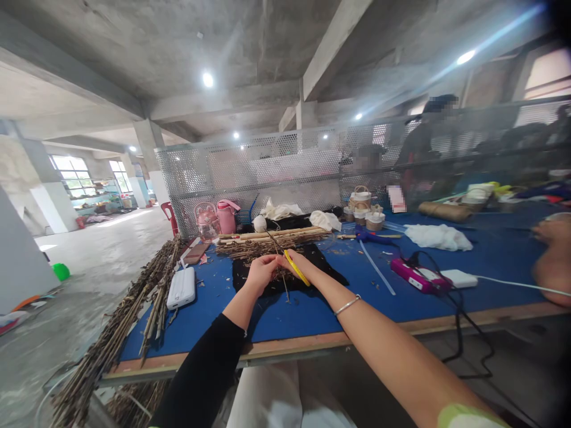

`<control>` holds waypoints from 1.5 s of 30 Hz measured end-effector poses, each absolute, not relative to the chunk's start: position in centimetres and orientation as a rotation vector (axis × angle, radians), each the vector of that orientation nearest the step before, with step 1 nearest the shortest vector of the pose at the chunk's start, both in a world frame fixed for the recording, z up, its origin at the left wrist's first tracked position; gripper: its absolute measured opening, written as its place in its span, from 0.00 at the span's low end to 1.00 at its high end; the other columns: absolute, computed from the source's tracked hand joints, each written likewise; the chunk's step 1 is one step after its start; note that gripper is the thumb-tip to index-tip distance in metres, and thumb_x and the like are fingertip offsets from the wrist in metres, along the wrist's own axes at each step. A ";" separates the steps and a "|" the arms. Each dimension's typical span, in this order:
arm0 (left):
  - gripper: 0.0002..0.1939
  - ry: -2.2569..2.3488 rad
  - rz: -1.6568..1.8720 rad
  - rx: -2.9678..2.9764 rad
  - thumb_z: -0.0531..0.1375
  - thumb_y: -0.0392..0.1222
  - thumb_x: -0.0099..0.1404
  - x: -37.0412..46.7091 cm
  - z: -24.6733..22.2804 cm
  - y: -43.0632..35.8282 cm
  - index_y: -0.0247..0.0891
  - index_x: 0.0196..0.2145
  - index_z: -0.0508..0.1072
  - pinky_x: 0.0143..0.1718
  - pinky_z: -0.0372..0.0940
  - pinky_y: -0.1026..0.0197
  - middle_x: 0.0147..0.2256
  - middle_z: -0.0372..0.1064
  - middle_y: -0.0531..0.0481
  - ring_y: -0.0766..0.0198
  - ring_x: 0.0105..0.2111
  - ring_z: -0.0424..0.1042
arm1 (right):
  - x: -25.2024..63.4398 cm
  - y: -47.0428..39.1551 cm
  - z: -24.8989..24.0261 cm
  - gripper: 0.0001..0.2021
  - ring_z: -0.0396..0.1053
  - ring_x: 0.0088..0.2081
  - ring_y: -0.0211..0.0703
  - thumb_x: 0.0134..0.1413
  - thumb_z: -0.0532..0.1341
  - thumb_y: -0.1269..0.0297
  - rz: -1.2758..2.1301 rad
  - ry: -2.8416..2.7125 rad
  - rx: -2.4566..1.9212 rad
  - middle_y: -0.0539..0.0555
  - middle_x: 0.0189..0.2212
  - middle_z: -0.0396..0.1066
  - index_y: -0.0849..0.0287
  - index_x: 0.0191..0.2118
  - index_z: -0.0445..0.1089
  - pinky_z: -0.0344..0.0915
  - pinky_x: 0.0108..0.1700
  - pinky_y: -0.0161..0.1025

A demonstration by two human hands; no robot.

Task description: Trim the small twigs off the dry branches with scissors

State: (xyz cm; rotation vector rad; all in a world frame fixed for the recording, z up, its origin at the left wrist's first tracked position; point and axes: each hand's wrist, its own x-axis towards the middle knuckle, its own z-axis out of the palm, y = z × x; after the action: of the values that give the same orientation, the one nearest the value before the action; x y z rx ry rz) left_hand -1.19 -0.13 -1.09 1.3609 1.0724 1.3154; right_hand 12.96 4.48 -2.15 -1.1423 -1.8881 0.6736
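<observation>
My left hand [262,272] and my right hand [294,265] meet over a black cloth [330,267] on the blue table. Both are closed, their fingertips pinched together around a thin dry twig [286,291] that pokes out above and below them. Across the back of my right hand runs a curved yellow handle [300,273]; the tool it belongs to is hidden. Just beyond the hands lies a pile of dry twigs [241,246], with longer pale sticks [272,235] along its far side. A round white ball [259,223] sits behind it.
A bundle of long dry stalks [129,303] overhangs the table's left edge beside a white power bank [182,288]. To the right are a blue-handled glue gun [379,238], a clear glue stick [377,268] and a magenta box [419,277] with cables. Another person's arm [553,261] rests at far right.
</observation>
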 end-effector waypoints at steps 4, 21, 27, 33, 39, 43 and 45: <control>0.17 1.072 1.322 1.378 0.62 0.48 0.48 -1.3 -1.4 0.2 0.32 0.31 0.74 0.15 0.44 0.70 0.14 0.57 0.58 0.77 0.14 0.49 | 12.7 4.4 -2.2 0.23 0.57 0.22 0.35 0.41 0.58 0.40 0.545 -1.956 -1.150 0.47 0.18 0.60 0.58 0.22 0.59 0.51 0.24 0.31; 0.14 1.138 1.369 1.309 0.62 0.43 0.47 -1.3 -1.4 0.2 0.32 0.32 0.73 0.16 0.46 0.70 0.14 0.57 0.59 0.77 0.14 0.50 | 12.3 3.3 -1.4 0.21 0.58 0.20 0.35 0.39 0.60 0.43 0.512 -1.971 -1.205 0.48 0.18 0.62 0.58 0.22 0.61 0.48 0.22 0.31; 0.15 1.121 1.365 1.281 0.62 0.43 0.46 -1.2 -1.4 0.3 0.32 0.31 0.73 0.16 0.45 0.70 0.14 0.57 0.59 0.77 0.14 0.50 | 12.6 3.2 -1.4 0.20 0.63 0.26 0.40 0.41 0.61 0.45 0.530 -2.009 -1.234 0.52 0.24 0.67 0.58 0.30 0.63 0.52 0.26 0.32; 0.16 1.081 1.377 1.266 0.62 0.47 0.47 -1.4 -1.6 0.5 0.32 0.32 0.72 0.16 0.45 0.69 0.15 0.58 0.58 0.76 0.14 0.50 | 12.9 3.3 -1.2 0.22 0.66 0.32 0.43 0.40 0.62 0.46 0.469 -2.060 -1.244 0.55 0.32 0.69 0.59 0.35 0.63 0.55 0.30 0.33; 0.18 1.056 1.391 1.278 0.63 0.48 0.47 -1.4 -1.8 0.7 0.31 0.32 0.73 0.16 0.45 0.69 0.16 0.61 0.56 0.76 0.14 0.50 | 13.0 3.2 -0.9 0.25 0.67 0.35 0.45 0.40 0.60 0.42 0.289 -2.106 -1.323 0.58 0.36 0.68 0.59 0.37 0.62 0.56 0.32 0.34; 0.19 1.060 1.379 1.301 0.63 0.48 0.47 -1.4 -1.8 0.7 0.31 0.33 0.74 0.16 0.44 0.69 0.15 0.59 0.56 0.76 0.14 0.49 | 12.9 2.7 -0.5 0.26 0.68 0.36 0.47 0.43 0.56 0.39 0.256 -2.129 -1.387 0.57 0.35 0.69 0.59 0.37 0.62 0.56 0.31 0.34; 0.19 1.069 1.382 1.309 0.62 0.48 0.47 -1.4 -1.7 0.7 0.31 0.33 0.74 0.17 0.43 0.68 0.14 0.58 0.57 0.76 0.14 0.48 | 12.9 2.4 -0.4 0.27 0.68 0.36 0.47 0.43 0.55 0.38 0.247 -2.141 -1.431 0.57 0.34 0.70 0.59 0.37 0.62 0.55 0.30 0.34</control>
State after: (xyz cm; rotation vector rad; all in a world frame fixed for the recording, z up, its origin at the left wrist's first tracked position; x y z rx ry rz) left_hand -1.40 0.67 -1.72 1.3094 1.0690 1.3817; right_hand 12.88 2.44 -0.38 -1.4306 -2.1406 0.2465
